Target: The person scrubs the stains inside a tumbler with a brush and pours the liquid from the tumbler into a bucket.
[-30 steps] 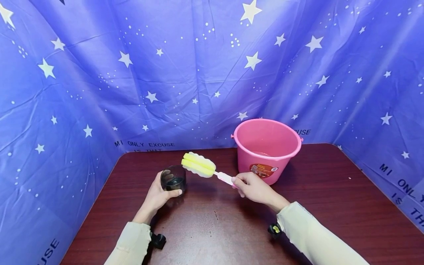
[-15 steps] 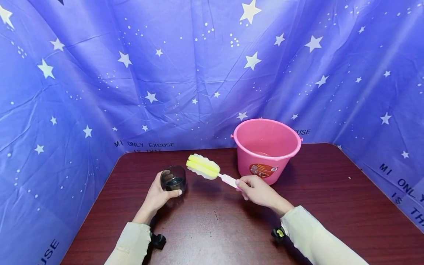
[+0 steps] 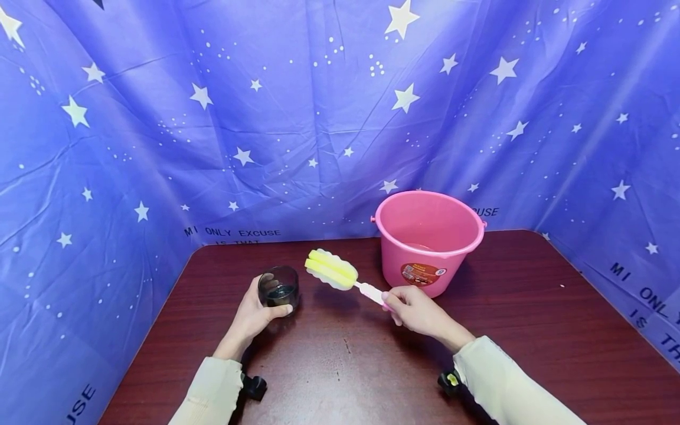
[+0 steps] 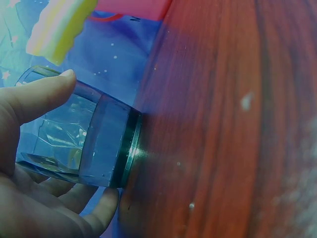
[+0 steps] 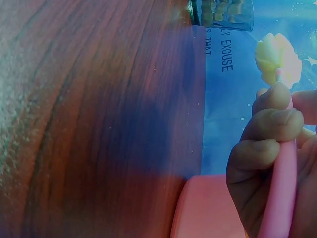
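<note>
Right hand (image 3: 418, 311) seemingly tight round brush (image 3: 340, 274)

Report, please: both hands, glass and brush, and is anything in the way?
Left hand holding dark glass, mouth up. Right hand gripping brush, its sponge head outside glass. Nothing seen between glass and brush; pink bucket stands beyond right hand.

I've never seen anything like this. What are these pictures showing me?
No robot here: these are a person's bare left hand and right hand. The wide picture is filmed from the head, the two close ones from the wrists. The left hand's grip holds a dark, see-through, round-rimmed cup; the right hand's holds a brush with a yellow-and-white sponge head and pink handle. A pink plastic bucket stands on the reddish-brown wooden table.
</note>
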`<action>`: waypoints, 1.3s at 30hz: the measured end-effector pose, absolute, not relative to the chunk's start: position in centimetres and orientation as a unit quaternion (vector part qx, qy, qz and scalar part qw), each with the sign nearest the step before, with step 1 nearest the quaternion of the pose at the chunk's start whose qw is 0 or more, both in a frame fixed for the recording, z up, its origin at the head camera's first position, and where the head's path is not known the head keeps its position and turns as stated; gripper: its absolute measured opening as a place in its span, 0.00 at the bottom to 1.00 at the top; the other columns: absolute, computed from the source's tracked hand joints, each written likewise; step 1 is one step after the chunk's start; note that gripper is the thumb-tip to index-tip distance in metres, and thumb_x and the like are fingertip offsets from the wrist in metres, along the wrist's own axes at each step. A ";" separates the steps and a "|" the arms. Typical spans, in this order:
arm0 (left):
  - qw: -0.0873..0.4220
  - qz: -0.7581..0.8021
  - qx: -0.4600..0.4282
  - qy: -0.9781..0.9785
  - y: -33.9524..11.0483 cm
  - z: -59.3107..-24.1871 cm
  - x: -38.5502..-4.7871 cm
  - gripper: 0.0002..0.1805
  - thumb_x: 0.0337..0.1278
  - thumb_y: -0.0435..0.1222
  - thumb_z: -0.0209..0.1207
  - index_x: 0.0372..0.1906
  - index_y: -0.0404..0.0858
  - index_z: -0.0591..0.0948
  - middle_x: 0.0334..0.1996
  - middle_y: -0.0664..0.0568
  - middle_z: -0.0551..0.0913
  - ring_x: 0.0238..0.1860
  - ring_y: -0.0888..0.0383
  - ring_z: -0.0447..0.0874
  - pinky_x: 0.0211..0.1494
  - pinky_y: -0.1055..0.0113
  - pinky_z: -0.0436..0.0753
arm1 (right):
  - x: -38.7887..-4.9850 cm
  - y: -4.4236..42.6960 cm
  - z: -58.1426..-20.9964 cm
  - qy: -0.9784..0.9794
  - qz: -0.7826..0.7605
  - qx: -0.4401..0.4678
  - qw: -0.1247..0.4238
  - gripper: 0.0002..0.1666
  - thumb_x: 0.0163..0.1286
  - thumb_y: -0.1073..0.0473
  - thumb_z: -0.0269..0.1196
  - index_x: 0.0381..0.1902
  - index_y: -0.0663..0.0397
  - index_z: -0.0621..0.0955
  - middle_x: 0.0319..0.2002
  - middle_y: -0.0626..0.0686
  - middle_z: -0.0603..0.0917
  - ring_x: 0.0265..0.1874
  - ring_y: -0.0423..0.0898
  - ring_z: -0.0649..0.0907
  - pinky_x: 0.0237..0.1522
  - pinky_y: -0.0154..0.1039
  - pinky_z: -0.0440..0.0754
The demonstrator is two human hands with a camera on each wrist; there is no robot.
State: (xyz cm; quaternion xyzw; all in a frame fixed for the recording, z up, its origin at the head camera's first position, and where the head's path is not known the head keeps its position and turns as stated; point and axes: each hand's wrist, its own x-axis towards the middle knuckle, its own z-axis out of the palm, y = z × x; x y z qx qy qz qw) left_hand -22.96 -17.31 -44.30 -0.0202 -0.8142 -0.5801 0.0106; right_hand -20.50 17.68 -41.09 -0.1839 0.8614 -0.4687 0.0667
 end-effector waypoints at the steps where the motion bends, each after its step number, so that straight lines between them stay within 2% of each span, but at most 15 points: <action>1: 0.010 -0.582 -0.021 -0.813 -17.3 -44.3 -23.0 0.47 0.35 0.30 0.74 0.65 0.39 0.63 0.61 0.43 0.72 0.63 0.49 0.68 0.65 0.53 0.64 | -20.5 17.7 -41.2 0.860 -0.471 -0.181 0.070 0.23 0.76 0.53 0.50 0.27 0.65 0.77 0.12 0.46 0.72 0.09 0.37 0.66 0.12 0.30 0.61; 22: 0.016 -0.584 -0.022 -0.812 -17.3 -44.4 -22.9 0.47 0.34 0.29 0.74 0.65 0.39 0.63 0.60 0.43 0.73 0.63 0.49 0.68 0.65 0.53 0.63 | -19.9 18.0 -42.1 0.844 -0.505 -0.157 0.086 0.23 0.75 0.52 0.52 0.27 0.67 0.76 0.12 0.48 0.71 0.07 0.37 0.66 0.10 0.30 0.61; 33: 0.017 -0.577 -0.015 -0.817 -17.4 -44.3 -22.8 0.47 0.34 0.30 0.74 0.65 0.40 0.64 0.60 0.43 0.73 0.63 0.48 0.69 0.65 0.52 0.63 | -19.9 17.9 -43.4 0.846 -0.504 -0.139 0.104 0.22 0.77 0.58 0.48 0.28 0.70 0.76 0.12 0.49 0.70 0.07 0.34 0.64 0.11 0.29 0.61; 39: 0.021 -0.575 -0.017 -0.818 -17.4 -44.4 -22.8 0.47 0.34 0.31 0.74 0.65 0.39 0.64 0.60 0.43 0.73 0.62 0.48 0.69 0.65 0.52 0.63 | -19.6 17.9 -43.3 0.842 -0.511 -0.132 0.112 0.23 0.76 0.54 0.50 0.28 0.68 0.76 0.12 0.49 0.71 0.07 0.37 0.65 0.10 0.29 0.62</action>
